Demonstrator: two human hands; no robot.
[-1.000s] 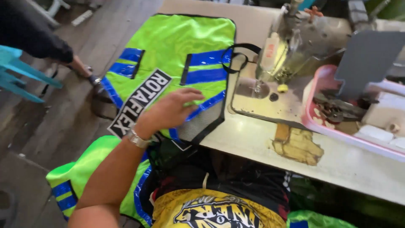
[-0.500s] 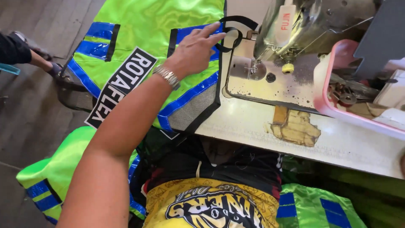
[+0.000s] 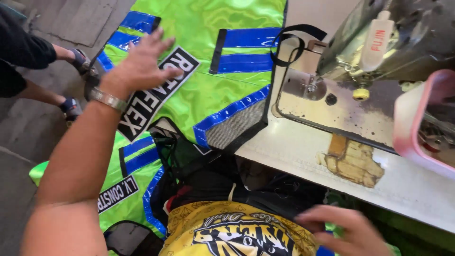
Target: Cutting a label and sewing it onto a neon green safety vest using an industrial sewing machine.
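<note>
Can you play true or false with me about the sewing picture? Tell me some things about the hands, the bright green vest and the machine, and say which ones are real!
1. The left hand lies spread flat on the green vest. True.
2. The vest has red stripes. False: its stripes are blue.
3. The right hand holds scissors. False: it is open and holds nothing, low by the person's lap.
4. There is a watch on the left wrist. True.
5. The sewing machine stands on the floor. False: it sits on the pale table, to the right of the vest.
6. A pink tray sits at the right edge, beside the machine. True.
</note>
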